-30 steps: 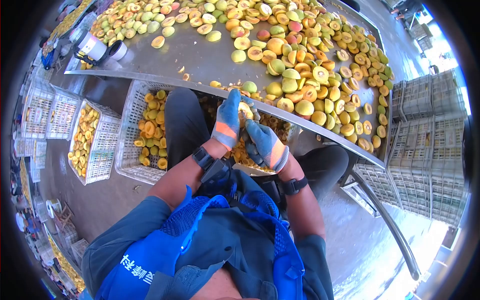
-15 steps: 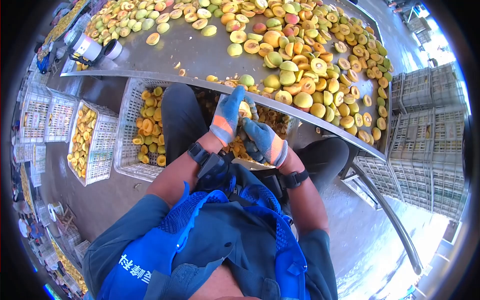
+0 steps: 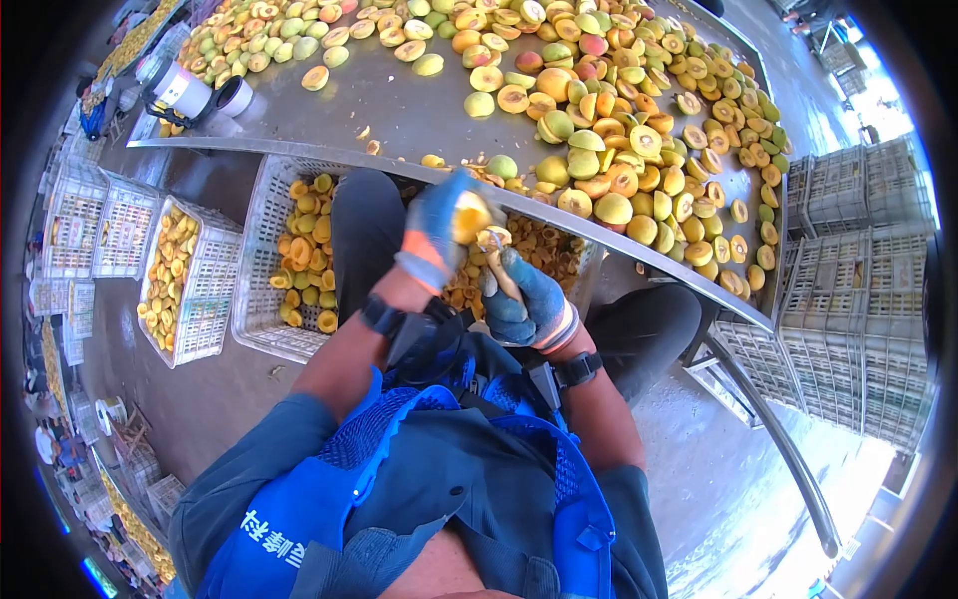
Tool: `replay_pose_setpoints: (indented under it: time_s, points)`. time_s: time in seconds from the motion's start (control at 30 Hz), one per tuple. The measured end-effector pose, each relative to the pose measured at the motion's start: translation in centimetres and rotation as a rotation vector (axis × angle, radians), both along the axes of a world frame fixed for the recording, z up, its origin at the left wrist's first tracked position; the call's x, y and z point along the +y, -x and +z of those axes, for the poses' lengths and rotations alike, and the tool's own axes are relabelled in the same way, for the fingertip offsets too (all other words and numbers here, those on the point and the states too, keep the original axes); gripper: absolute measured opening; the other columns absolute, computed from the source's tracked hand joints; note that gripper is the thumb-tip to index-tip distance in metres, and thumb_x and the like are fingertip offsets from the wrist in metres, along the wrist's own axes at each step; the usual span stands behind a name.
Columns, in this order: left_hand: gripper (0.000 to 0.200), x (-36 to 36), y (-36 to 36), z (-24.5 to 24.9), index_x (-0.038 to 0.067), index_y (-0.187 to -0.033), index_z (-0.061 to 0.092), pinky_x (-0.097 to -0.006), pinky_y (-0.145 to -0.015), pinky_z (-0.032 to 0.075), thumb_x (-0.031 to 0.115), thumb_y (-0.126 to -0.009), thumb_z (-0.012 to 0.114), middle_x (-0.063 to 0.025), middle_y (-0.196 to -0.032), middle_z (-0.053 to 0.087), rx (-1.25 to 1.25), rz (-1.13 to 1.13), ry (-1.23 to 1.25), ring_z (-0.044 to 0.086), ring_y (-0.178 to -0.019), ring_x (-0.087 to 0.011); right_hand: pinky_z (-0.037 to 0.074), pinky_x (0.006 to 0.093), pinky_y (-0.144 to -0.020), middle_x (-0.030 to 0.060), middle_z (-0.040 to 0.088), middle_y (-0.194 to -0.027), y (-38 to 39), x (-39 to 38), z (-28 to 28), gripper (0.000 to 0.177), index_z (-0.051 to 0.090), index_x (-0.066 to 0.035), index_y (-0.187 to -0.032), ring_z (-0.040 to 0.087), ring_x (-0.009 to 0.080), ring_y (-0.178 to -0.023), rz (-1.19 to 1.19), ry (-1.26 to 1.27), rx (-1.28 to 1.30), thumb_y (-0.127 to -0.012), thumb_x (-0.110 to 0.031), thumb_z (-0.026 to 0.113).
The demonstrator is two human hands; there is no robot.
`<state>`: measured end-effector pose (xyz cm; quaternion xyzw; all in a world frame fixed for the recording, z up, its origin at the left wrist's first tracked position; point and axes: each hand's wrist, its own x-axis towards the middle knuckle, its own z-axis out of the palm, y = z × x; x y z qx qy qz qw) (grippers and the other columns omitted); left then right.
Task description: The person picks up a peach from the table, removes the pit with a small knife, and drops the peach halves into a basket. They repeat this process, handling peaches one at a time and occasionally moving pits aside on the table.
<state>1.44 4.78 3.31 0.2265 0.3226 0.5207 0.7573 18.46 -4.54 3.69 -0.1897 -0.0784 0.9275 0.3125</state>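
My left hand (image 3: 431, 228), in a blue and orange work glove, is closed around a yellow peach half (image 3: 469, 217) just in front of the table edge; motion blurs it. My right hand (image 3: 534, 301), gloved alike, grips the pale handle of a small pitting tool (image 3: 504, 272). The tool's head points up toward the peach half, and a brownish, pit-like piece (image 3: 493, 238) sits at its tip. Under both hands, between my knees, a crate of cut peach pieces (image 3: 559, 250) is partly hidden by my arms.
A metal table (image 3: 399, 120) ahead carries many halved peaches (image 3: 639, 150), heaped toward the right. A white crate (image 3: 261, 299) of peach halves stands by my left knee, another crate (image 3: 205, 299) farther left. Stacked crates (image 3: 848, 299) and a curved metal bar (image 3: 778, 439) are on the right.
My hands were close together; now the left has drawn up and left with the peach half. The right has turned, bringing the tool and the piece at its tip into sight.
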Motion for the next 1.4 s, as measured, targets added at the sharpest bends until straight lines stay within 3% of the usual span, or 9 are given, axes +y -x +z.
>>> replay_pose_setpoints:
  time_s: [0.07, 0.13, 0.3, 0.47, 0.63, 0.83, 1.03, 1.17, 1.4]
  points:
    - [0.027, 0.8, 5.8, 1.4, 0.000, -0.104, 0.066, -0.0333, -0.071, 0.060, 0.024, -0.105, 0.056, -0.0120, -0.090, 0.073, 0.980, 0.238, -0.690, 0.071, -0.077, -0.0209, 0.030, 0.0246, -0.040, -0.0027, 0.046, -0.059, -0.3, -0.2, -0.2, 0.045, 0.061, -0.009, -0.100, 0.039, 0.0079, -0.043, 0.004, -0.140, -0.099, -0.107, -0.050, 0.045]
    - [0.018, 1.8, 11.8, 3.5, 0.003, -0.110, 0.067, -0.0301, -0.072, 0.059, 0.015, -0.097, 0.066, -0.0110, -0.097, 0.072, 1.653, 0.537, -1.095, 0.071, -0.082, -0.0208, 0.040, 0.0309, -0.047, 0.0056, 0.057, -0.064, 0.0, -0.5, -1.0, 0.045, 0.064, -0.006, -0.099, 0.053, 0.0188, -0.051, 0.051, -0.475, -0.778, -0.106, -0.048, 0.048]
    - [0.028, 4.3, 17.2, 5.5, 0.005, -0.111, 0.071, -0.0403, -0.088, 0.053, 0.019, -0.088, 0.075, -0.0165, -0.108, 0.070, 2.055, 0.354, -0.859, 0.068, -0.100, -0.0335, 0.053, 0.0506, -0.086, 0.0293, 0.070, -0.093, 0.7, -0.8, -3.6, 0.055, 0.066, 0.001, -0.109, 0.067, 0.0490, -0.096, 0.260, -0.752, -1.609, -0.104, -0.050, 0.046]
    - [0.038, 9.5, 4.9, 2.2, 0.004, -0.115, 0.070, -0.0435, -0.096, 0.051, 0.031, -0.089, 0.075, -0.0200, -0.116, 0.069, 1.639, -0.064, -0.866, 0.065, -0.109, -0.0373, 0.052, 0.0532, -0.080, 0.0326, 0.068, -0.095, 0.8, -1.4, -4.0, 0.049, 0.066, 0.000, -0.108, 0.064, 0.0520, -0.097, 0.092, -0.735, -1.537, -0.103, -0.047, 0.050]
    - [0.062, 12.4, -5.4, 0.9, 0.005, -0.125, 0.067, -0.0464, -0.098, 0.052, 0.051, -0.084, 0.073, -0.0243, -0.127, 0.066, 1.881, -0.688, -0.622, 0.065, -0.114, -0.0410, 0.051, 0.0502, -0.074, 0.0308, 0.068, -0.089, -0.2, -2.4, -2.7, 0.040, 0.066, -0.001, -0.105, 0.066, 0.0504, -0.091, -0.069, -0.663, -1.508, -0.102, -0.039, 0.056]
    - [0.048, 12.9, -3.0, -1.7, 0.004, -0.121, 0.067, -0.0377, -0.088, 0.056, 0.032, -0.084, 0.077, -0.0159, -0.108, 0.073, 1.305, -0.455, -0.498, 0.071, -0.098, -0.0253, 0.048, 0.0328, -0.063, 0.0096, 0.064, -0.072, 0.1, -2.3, -3.0, 0.028, 0.065, 0.000, -0.100, 0.057, 0.0162, -0.067, -0.361, -0.628, -1.312, -0.106, -0.026, 0.057]
    - [0.046, 8.7, 0.5, -2.2, -0.004, -0.136, 0.055, -0.0399, -0.100, 0.054, 0.027, -0.103, 0.044, -0.0148, -0.124, 0.066, -0.321, -0.313, -0.121, 0.064, -0.118, -0.0241, 0.031, 0.0224, -0.044, -0.0079, 0.048, -0.066, 1.0, 0.9, 2.6, 0.022, 0.060, -0.010, -0.096, 0.041, 0.0039, -0.050, -0.533, -0.400, -0.883, -0.108, -0.025, 0.053]
    - [0.040, 4.2, -0.9, -0.8, -0.003, -0.130, 0.057, -0.0405, -0.101, 0.055, 0.021, -0.103, 0.042, -0.0164, -0.126, 0.065, 0.089, -0.118, -0.343, 0.064, -0.117, -0.0259, 0.036, 0.0205, -0.048, -0.0072, 0.051, -0.070, 1.1, 2.8, 0.7, 0.016, 0.062, -0.009, -0.102, 0.045, 0.0028, -0.055, -0.541, -0.598, -1.043, -0.108, -0.022, 0.053]
    - [0.026, 0.6, -2.5, -0.9, 0.001, -0.121, 0.060, -0.0391, -0.098, 0.056, 0.014, -0.102, 0.051, -0.0145, -0.116, 0.066, -0.367, -0.003, 0.026, 0.067, -0.107, -0.0236, 0.042, 0.0260, -0.054, -0.0015, 0.057, -0.073, 1.7, 2.6, 0.6, 0.023, 0.063, -0.004, -0.101, 0.049, 0.0067, -0.063, -0.431, -0.682, -1.301, -0.107, -0.025, 0.055]
